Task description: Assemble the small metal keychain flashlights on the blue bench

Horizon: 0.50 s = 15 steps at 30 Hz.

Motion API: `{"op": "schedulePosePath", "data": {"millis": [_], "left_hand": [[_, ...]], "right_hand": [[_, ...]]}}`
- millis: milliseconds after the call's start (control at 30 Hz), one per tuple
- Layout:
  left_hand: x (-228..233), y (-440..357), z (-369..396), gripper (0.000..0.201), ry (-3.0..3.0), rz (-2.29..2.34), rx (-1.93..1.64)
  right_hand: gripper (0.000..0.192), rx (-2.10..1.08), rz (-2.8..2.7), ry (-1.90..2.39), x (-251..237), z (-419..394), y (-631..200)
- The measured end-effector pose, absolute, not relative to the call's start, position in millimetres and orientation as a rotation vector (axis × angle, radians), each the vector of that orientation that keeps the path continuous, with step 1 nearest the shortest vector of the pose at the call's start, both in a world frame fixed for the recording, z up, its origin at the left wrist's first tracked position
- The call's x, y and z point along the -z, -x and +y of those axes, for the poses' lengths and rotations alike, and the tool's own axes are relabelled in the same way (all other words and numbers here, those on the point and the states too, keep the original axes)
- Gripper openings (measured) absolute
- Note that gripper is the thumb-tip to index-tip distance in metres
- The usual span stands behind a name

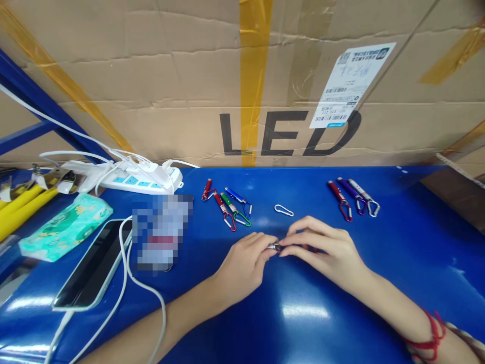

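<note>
My left hand [246, 260] is closed round a small silver keychain flashlight [272, 246], and only its shiny end shows past the fingers. The fingertips of my right hand [326, 247] pinch a small dark part at that end. Just beyond the hands lies a loose silver carabiner [284, 210]. To its left are a red flashlight [223, 206], a green flashlight [232, 206], a blue flashlight [235, 196] and a smaller red one [207, 188], with clips. On the right lie another red flashlight [337, 194], a purple one [349, 191] and a silver one [360, 191] with carabiners.
A white power strip [151, 184] with cables stands at the back left. Nearer are a tissue pack [66, 227], a phone [94, 265] on a white cable [127, 273], and a blurred-out device [162, 232]. A large cardboard box [182, 91] rises behind the blue table [295, 323].
</note>
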<state>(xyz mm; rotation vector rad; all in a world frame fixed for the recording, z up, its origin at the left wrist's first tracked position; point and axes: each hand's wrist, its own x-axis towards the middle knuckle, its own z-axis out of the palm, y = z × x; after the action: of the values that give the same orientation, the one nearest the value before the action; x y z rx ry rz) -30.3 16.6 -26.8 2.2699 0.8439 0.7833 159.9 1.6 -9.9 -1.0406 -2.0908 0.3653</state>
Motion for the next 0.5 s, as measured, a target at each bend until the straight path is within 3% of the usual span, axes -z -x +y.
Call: {"op": "schedulePosePath", "data": {"millis": [133,500], "left_hand": [[27.2,31.4,16.9,0.020,-2.215,0.801,-0.740],[29.0,33.3,16.0,0.014,-2.016,0.776,-0.595]], "right_hand": [[0.014,-0.135,-2.243,0.967,4.8,1.1,-165.3],[0.021,0.040,-2.305,1.018,4.3,0.8,-166.0]]}}
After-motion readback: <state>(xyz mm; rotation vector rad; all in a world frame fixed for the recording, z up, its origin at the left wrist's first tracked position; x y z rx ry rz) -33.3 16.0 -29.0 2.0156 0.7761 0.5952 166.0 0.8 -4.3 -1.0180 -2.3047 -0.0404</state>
